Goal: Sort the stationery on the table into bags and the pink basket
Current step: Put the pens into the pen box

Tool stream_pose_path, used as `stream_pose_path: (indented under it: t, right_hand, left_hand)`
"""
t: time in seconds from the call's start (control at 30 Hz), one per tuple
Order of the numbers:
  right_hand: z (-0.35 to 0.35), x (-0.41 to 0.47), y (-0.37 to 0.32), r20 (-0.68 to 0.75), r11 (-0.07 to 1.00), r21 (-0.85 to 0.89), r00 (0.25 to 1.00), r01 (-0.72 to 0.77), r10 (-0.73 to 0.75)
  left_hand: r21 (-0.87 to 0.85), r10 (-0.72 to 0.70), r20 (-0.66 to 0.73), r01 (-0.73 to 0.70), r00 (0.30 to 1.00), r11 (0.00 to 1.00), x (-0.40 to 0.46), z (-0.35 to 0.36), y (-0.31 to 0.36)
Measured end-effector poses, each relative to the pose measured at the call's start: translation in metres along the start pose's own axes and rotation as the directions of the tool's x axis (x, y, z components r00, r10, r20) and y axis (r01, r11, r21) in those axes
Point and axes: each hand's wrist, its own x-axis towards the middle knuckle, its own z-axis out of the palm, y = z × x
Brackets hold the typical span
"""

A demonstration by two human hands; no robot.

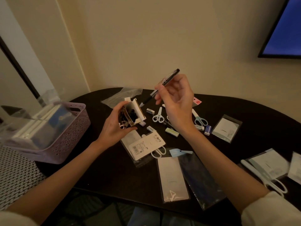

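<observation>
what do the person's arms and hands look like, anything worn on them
Both forearms are bare. A cream or off-white sleeve is pushed up near each elbow, showing at the lower right and lower left corners of the head view. The left hand and right hand wear no gloves; no rings, watch or bracelet are visible in this dim light.

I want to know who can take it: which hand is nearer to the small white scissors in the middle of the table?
Right. The right hand, holding a pen, hovers just right of the small white scissors; the left hand, gripping an open box, is farther left.
</observation>
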Motion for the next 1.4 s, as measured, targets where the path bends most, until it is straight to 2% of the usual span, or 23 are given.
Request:
stream_pose_path:
  t: [0.2, 0.4, 0.57, 0.7, 0.77, 0.87, 1.07, 1.17, 1.3, 1.4]
  right_hand:
    - [0.009, -0.009, 0.013, 0.214, 0.970, -0.217, 0.975, 0.113, -0.066]
    - [0.014, -0.010, 0.026, 0.388, 0.860, -0.460, 0.921, 0.224, -0.032]
    - [0.014, -0.012, 0.032, 0.453, 0.665, -0.656, 0.891, 0.358, -0.032]
    - [0.014, -0.009, 0.042, 0.506, 0.447, -0.759, 0.861, 0.474, -0.053]
    - [0.013, -0.009, 0.047, 0.523, 0.401, -0.779, 0.852, 0.483, -0.011]
    - [0.011, -0.009, 0.049, 0.528, 0.443, -0.774, 0.847, 0.453, 0.057]
    - [0.002, 0.006, 0.049, 0.584, 0.551, -0.736, 0.780, 0.392, 0.226]
    - [-0.001, 0.007, 0.053, 0.586, 0.570, -0.734, 0.768, 0.370, 0.257]
    - [-0.005, 0.004, 0.056, 0.537, 0.611, -0.736, 0.801, 0.292, 0.265]
    - [-0.010, 0.003, 0.053, 0.486, 0.700, -0.672, 0.857, 0.242, 0.170]
  left_hand:
    - [-0.022, 0.049, -0.010, -0.049, 0.999, 0.999, -0.005, 0.002, 0.003]
    - [-0.060, 0.038, 0.014, -0.037, 0.999, 0.998, -0.010, 0.006, 0.007]
    - [-0.051, 0.041, 0.032, -0.039, 0.999, 0.998, -0.010, 0.006, 0.006]
    - [0.007, 0.080, 0.062, -0.081, 0.995, 0.997, -0.009, 0.009, 0.011]
    - [0.031, 0.101, 0.077, -0.103, 0.992, 0.994, -0.008, 0.009, 0.013]
    - [0.038, 0.099, 0.099, -0.103, 0.990, 0.994, -0.008, 0.009, 0.014]
    - [0.000, 0.016, 0.195, -0.016, 0.981, 1.000, -0.012, 0.013, 0.012]
    - [-0.030, 0.001, 0.188, 0.005, 0.982, 1.000, -0.013, 0.015, 0.010]
    - [-0.060, 0.023, 0.161, -0.014, 0.987, 0.998, -0.009, 0.015, 0.009]
    - [-0.069, 0.024, 0.151, -0.014, 0.988, 0.998, -0.005, 0.013, 0.010]
